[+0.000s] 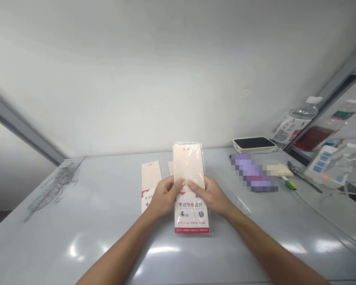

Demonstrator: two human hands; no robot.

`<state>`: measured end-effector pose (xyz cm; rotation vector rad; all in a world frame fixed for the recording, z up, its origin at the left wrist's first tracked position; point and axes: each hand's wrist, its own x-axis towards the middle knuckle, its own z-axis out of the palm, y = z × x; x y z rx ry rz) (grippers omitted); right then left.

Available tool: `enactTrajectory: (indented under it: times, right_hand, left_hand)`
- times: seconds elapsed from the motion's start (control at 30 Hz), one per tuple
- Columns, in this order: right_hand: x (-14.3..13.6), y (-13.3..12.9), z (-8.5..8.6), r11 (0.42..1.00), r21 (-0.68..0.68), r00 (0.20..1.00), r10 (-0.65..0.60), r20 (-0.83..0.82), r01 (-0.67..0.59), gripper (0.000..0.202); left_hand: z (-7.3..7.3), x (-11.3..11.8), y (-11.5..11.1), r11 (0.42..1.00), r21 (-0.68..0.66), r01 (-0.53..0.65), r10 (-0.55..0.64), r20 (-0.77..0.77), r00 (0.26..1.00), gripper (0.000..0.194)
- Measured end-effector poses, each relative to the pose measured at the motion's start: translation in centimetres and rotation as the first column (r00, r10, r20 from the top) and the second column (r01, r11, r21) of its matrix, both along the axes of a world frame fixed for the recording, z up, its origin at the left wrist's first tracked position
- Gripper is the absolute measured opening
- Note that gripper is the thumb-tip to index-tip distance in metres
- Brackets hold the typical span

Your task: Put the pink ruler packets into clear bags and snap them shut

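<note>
Clear-wrapped packet gripped in both hands; glossy wrapper is the chief hazard

Findings on risk, by judgement: the wrapper is glossy and looks loose along its edges, so it could slide under the thumbs if the grip slackened, and the packet could tilt or drop. Uneven thumb pressure could crease the film or bend the card inside. A sweep of the left forearm could push the second packet [150, 177] out of place. Loose clear film [239, 200] beside the right wrist could catch on that arm if it swung outward.

Findings on position: the clear-wrapped packet [188, 168] is between the left hand [163, 198] and the right hand [215, 196], its long side running away from the person. Both hands are closed on its edges, thumbs laid on the front near mid-length; the fingers behind are hidden. Whether its lower end touches the tabletop [106, 253] cannot be told. The second packet lies just beyond and left of the left hand, partly covered by it. A pale card edge [170, 168] shows behind the left fingers. The phone [254, 143] rests farther off, beyond and right of the right hand.
</note>
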<state>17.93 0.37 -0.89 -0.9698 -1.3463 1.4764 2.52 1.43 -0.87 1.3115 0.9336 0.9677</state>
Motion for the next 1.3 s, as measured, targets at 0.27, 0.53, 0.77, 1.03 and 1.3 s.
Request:
enactTrajectory:
  times: [0.27,0.53,0.77,1.03,1.3]
  right_hand:
    - [0.1,0.2,-0.2,1.0,0.008,0.993,-0.017,0.113,0.016,0.025]
    - [0.6,0.8,-0.4,0.997,0.022,0.955,-0.076,0.288,0.073,0.03]
    - [1.0,1.3,-1.5,0.965,0.24,0.584,-0.256,0.771,0.107,0.041]
    - [2.9,2.1,-0.8,0.871,0.461,0.218,-0.49,0.844,0.172,0.04]
    - [7.5,3.1,-1.2,0.937,0.173,0.137,-0.223,0.965,0.302,0.047]
  left_hand:
    - [0.2,0.5,-0.2,0.996,-0.017,-0.091,0.09,-0.079,0.993,0.033]
    - [-1.1,0.2,0.4,0.967,0.174,-0.188,0.245,-0.415,0.876,0.042]
    - [-1.4,-1.0,1.7,0.945,0.299,-0.134,0.328,-0.85,0.412,0.054]
    - [0.7,-5.0,3.4,0.924,0.287,-0.254,0.318,-0.944,0.092,0.067]
    - [1.0,-6.0,3.3,0.957,0.075,-0.281,0.124,-0.979,0.162,0.066]
